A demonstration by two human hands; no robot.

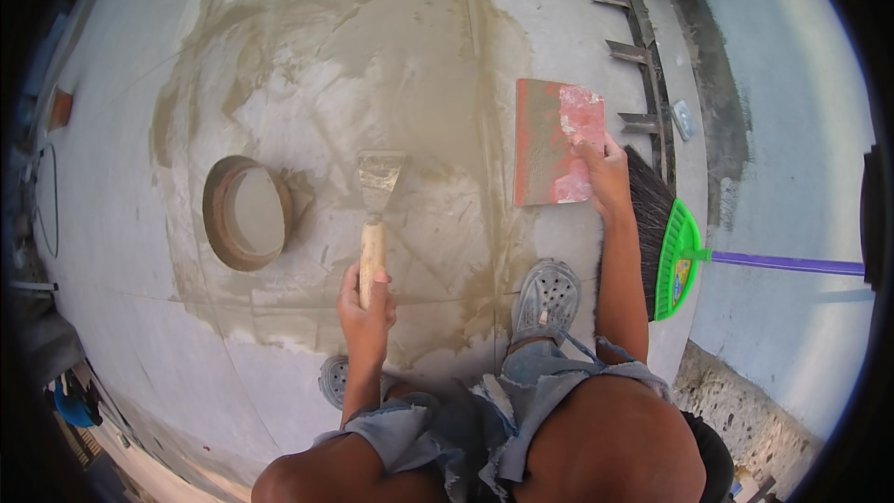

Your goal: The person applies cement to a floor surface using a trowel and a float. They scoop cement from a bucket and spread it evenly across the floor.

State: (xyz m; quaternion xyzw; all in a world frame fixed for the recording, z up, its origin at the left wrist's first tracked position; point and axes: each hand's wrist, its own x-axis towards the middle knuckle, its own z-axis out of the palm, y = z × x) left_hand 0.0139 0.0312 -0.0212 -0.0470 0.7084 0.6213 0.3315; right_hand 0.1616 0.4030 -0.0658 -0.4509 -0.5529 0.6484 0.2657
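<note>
Closed around a pale wooden handle, my left hand [366, 319] grips a putty knife [374, 244], its blade smeared and pointing away from me over the floor. My right hand [605, 179] pinches the right edge of a flat red board [542, 144] coated with grey-brown paste, with paler patches near my fingers. Beneath both tools spreads a wet layer of grey-brown paste [419, 47] on the pale floor [121, 214]. To the left of the knife sits a round open container [214, 216] crusted with the same paste; I cannot tell how much it holds.
A broom [687, 256] with black bristles, a green head and a purple handle lies right of my right forearm. Beyond it runs a dark metal strip with short brackets [643, 51] beside a light blue surface [773, 130]. My grey clogs [546, 296] stand on the floor.
</note>
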